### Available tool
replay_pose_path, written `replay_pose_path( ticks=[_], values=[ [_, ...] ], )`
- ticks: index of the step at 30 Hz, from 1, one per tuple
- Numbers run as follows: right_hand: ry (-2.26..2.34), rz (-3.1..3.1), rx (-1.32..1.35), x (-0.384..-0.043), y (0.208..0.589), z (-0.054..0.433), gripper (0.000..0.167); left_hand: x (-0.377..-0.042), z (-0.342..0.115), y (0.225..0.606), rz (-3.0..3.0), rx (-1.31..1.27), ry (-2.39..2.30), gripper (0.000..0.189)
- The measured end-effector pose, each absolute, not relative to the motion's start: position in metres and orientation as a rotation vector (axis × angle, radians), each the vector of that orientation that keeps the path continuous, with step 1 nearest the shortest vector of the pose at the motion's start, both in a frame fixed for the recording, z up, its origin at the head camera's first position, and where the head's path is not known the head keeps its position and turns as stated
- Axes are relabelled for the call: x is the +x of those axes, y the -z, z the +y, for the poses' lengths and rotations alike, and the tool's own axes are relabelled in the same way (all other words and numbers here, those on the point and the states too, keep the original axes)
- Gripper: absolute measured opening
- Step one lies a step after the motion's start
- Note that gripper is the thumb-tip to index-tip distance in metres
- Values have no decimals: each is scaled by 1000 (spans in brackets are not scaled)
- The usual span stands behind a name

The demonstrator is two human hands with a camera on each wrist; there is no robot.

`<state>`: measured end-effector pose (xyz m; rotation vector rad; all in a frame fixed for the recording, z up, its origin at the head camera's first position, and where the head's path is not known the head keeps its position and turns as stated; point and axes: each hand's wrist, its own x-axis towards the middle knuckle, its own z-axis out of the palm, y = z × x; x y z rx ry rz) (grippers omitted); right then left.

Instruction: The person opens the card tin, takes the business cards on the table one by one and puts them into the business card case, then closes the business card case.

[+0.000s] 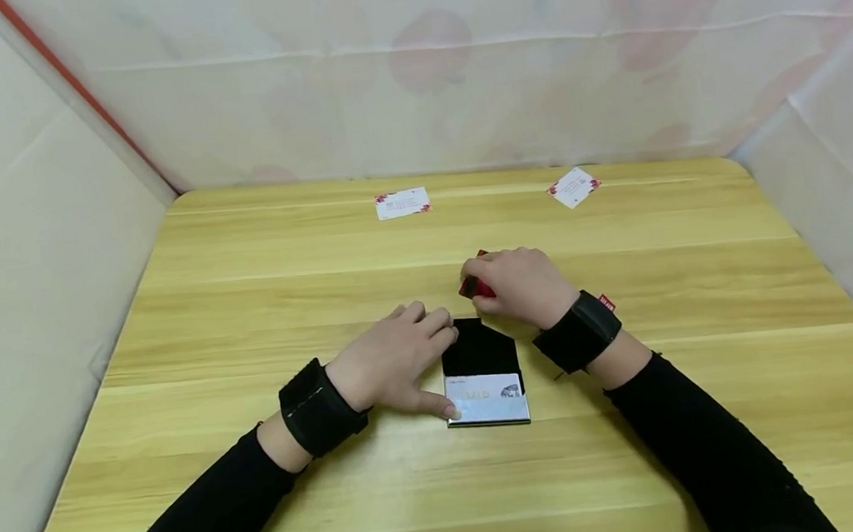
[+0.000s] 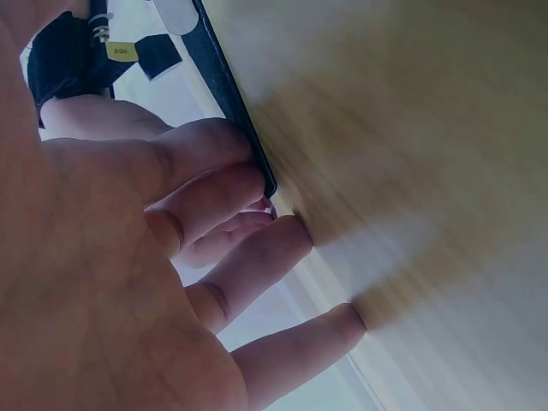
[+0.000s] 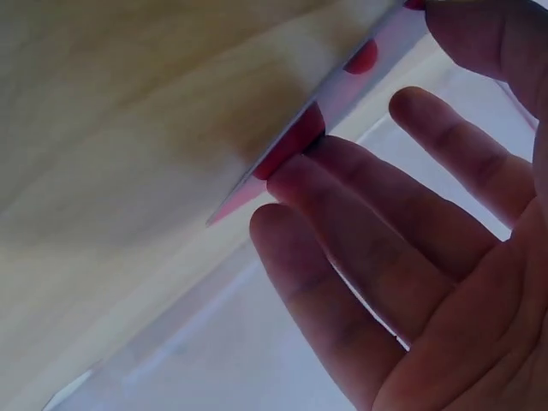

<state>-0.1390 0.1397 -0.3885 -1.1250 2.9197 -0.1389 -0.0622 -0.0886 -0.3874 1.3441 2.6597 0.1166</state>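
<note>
A card case (image 1: 489,411) lies open on the table, its black flap (image 1: 478,347) folded back and a white card (image 1: 474,387) showing in its pocket. My left hand (image 1: 396,360) rests on its left side. The thumb touches the lower left corner, and the bent index finger is at the flap's upper left edge. In the left wrist view, other fingertips (image 2: 349,318) reach down to the table. Just beyond the flap, my right hand (image 1: 521,283) pinches a red and dark card (image 1: 477,287) between thumb and fingers. The right wrist view shows this card (image 3: 295,141) nearly edge-on, tilted close over the table.
Two white cards with red floral corners lie near the table's far edge, one card (image 1: 402,203) left of centre and another card (image 1: 574,187) to the right. Pale cloth walls (image 1: 271,103) enclose the wooden table (image 1: 245,255) at the back and both sides.
</note>
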Motion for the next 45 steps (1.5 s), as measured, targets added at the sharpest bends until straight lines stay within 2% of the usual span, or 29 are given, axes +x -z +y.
replay_pose_path(
  ticks=[14, 18, 22, 26, 31, 37, 45],
  values=[
    [48, 2920, -1209, -134, 392, 126, 25, -61, -93, 385, 2663, 1316, -134, 96],
    [35, 2933, -1228, -133, 390, 126, 33, -60, -92, 386, 2653, 1316, -142, 97],
    [99, 2941, -1194, -133, 387, 128, 41, -60, -92, 387, 2651, 1321, -137, 97],
    [169, 2888, -1159, -136, 388, 133, 32, -60, -91, 388, 2652, 1328, -130, 97],
    [183, 2808, -1106, -139, 387, 140, 29, -61, -90, 389, 2650, 1332, -134, 97],
    [187, 2735, -1038, -141, 378, 150, 41, -61, -91, 389, 2646, 1322, -147, 97],
    [133, 2787, -862, -147, 380, 152, 47, -63, -93, 390, 2649, 1311, -140, 97]
  ],
)
